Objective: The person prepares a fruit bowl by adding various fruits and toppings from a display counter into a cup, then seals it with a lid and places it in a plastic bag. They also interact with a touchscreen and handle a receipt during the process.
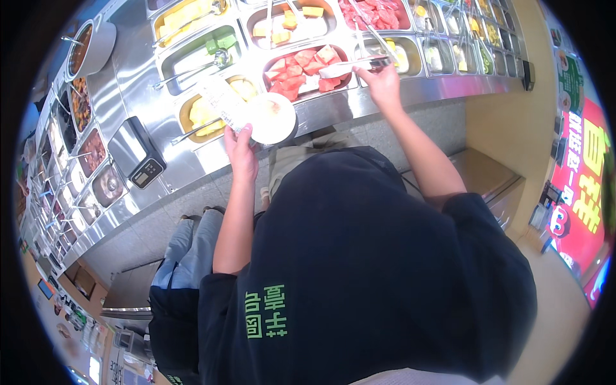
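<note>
My left hand [242,153] grips a white round bowl [273,119] at its near rim and holds it over the counter's front edge; a clear wrapper [220,101] lies against the bowl's left side. My right hand [383,83] reaches out to the steel tongs [351,66] and is closed on their handle. The tongs lie across the right end of a steel tray of red watermelon chunks [301,72]. Whether the tongs hold a piece I cannot tell.
A long stainless counter [359,106] carries several trays of cut fruit with spoons and tongs. A small scale [138,156] stands on it at the left. Another person in jeans [185,253] stands to my left. A red poster [581,186] hangs at right.
</note>
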Motion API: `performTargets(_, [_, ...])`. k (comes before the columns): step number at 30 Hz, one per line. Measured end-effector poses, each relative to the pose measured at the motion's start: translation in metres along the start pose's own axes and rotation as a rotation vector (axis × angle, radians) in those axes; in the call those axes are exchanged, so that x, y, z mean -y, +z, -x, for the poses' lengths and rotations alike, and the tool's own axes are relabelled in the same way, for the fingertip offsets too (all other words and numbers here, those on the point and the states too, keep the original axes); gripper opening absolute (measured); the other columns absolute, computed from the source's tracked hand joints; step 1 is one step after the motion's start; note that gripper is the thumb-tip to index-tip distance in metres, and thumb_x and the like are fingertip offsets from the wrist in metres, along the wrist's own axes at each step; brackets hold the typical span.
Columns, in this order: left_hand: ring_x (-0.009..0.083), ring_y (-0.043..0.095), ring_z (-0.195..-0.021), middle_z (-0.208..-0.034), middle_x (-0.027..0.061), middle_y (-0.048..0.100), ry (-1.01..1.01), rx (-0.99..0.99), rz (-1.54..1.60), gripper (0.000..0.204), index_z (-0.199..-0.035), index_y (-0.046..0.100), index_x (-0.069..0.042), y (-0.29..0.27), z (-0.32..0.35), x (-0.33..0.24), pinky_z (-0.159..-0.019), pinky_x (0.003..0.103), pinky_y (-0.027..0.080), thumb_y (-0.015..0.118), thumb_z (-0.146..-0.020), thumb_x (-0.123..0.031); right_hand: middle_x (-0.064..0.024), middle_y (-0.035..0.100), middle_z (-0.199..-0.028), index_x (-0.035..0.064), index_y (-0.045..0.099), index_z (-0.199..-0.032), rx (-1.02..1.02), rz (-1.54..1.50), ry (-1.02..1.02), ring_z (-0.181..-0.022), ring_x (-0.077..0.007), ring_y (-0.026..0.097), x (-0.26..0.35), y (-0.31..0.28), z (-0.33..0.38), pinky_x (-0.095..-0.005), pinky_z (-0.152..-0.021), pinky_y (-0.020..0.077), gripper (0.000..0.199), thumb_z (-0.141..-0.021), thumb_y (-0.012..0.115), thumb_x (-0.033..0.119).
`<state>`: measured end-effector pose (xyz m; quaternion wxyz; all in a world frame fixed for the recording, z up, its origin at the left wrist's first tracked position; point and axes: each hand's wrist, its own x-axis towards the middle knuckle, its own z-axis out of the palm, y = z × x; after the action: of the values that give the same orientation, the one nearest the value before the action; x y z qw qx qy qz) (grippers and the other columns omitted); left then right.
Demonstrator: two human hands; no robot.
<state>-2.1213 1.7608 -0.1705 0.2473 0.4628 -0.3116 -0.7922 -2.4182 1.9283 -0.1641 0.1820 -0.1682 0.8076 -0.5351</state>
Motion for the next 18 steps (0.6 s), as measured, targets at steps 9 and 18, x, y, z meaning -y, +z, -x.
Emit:
performTargets(9, [0.0199,0.056,-0.112,-0.123,0.0115,0.057,0.0,0.093,0.069,0.049,-0.131,0.041,0.0,0.023,-0.023,0.024,-0.093,0.032,0.047,0.063,-0.088,-0.01,-0.0128,0.067,-0.102,-0.0043,0.051,-0.112,0.212,-0.332,0.036,-0.093,-0.0173,0.065,0.12,-0.008,0.057,-0.0307,-0.082,0.0532,0.041,-0.079,0.074,-0.003])
performTargets(18, [0.0243,0.057,-0.116,-0.126,0.0124,0.055,-0.057,0.1,0.137,0.046,-0.133,0.041,-0.004,0.02,-0.029,0.019,-0.09,0.041,0.053,0.057,-0.091,-0.014,-0.0162,0.065,-0.105,-0.0026,0.047,-0.112,0.07,-0.31,-0.057,-0.094,-0.0181,0.066,0.096,-0.024,0.044,-0.0284,-0.082,0.053,0.04,-0.081,0.072,-0.004])
